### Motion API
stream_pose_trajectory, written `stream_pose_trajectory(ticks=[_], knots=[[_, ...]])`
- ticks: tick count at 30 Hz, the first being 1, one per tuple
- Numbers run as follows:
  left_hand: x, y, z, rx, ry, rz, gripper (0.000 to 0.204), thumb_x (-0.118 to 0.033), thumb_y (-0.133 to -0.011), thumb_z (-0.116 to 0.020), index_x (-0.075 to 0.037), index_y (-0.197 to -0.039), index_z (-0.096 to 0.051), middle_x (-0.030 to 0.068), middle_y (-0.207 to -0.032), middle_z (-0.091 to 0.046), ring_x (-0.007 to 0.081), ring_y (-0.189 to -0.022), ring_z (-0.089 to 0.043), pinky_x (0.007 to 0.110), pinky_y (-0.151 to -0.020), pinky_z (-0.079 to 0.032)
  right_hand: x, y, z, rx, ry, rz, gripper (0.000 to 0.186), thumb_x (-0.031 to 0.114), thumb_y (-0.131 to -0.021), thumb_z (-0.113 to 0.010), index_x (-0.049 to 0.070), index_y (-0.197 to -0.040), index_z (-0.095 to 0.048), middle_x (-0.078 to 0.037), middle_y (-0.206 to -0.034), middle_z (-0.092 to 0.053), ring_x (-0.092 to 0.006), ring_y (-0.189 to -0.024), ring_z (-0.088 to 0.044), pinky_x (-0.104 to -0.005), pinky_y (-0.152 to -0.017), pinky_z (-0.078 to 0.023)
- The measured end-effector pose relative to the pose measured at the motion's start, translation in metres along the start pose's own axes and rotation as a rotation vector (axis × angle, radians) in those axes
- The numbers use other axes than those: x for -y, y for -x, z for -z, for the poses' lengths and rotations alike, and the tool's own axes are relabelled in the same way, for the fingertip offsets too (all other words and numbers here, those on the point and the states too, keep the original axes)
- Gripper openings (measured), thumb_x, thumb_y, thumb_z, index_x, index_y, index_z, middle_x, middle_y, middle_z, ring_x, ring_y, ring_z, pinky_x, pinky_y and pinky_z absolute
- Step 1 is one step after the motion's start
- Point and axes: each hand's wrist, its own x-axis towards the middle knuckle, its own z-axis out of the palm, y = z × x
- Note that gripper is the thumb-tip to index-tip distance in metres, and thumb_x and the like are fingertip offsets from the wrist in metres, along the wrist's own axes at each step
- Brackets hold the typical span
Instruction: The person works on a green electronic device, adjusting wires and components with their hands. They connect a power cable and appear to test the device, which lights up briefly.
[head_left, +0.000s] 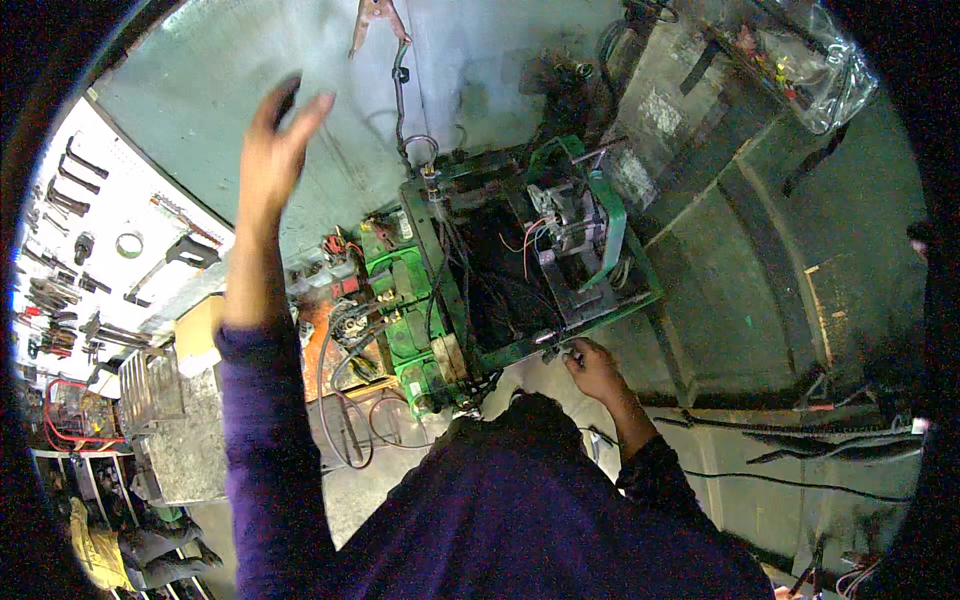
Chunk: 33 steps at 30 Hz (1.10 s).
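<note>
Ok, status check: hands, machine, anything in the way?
Left hand raised, open. Right hand curled at the near edge of the green machine, grip unclear. Machine's top open; thin wires jut into it.

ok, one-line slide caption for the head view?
Left hand raised, open; right hand by the near edge of the frame, green batteries at left.
</note>
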Motion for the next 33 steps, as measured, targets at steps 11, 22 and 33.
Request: stream_pose_trajectory(ticks=[11,22,33], knots=[[0.02,-0.133,-0.08,0.813,0.781,0.261,0.059,-0.028,-0.09,-0.066,-0.001,-0.14,-0.049,0.0102,-0.136,-0.058,0.0248,-0.125,-0.054,0.042,-0.107,-0.04,-0.054,0.058,0.001,-0.021,0.169,-0.067,0.027,0.02,-0.088,-0.064,0.001,-0.107,-0.065,-0.023,-0.105,-0.068,-0.0404,-0.099,-0.066,-0.046,-0.087,-0.052],[0.002,-0.116,-0.079,0.424,0.624,0.174,0.044,-0.034,-0.085,-0.074,0.003,-0.104,-0.06,0.0153,-0.095,-0.07,0.0277,-0.082,-0.071,0.035,-0.069,-0.056,-0.101,0.019,-0.005,0.183,0.155,-0.024,0.032,0.03,-0.092,-0.056,0.003,-0.104,-0.066,-0.023,-0.107,-0.066,-0.0407,-0.1,-0.063,-0.0481,-0.088,-0.051],[0.004,-0.099,-0.093,0.33,0.759,0.389,0.027,-0.024,-0.083,-0.075,-0.003,-0.095,-0.062,0.008,-0.079,-0.062,0.0196,-0.066,-0.058,0.034,-0.058,-0.044,-0.089,-0.014,0.033,0.023,-0.087,-0.047,0.026,0.023,-0.09,-0.063,0.006,-0.109,-0.064,-0.017,-0.102,-0.069,-0.036,-0.092,-0.068,-0.0441,-0.081,-0.054]])
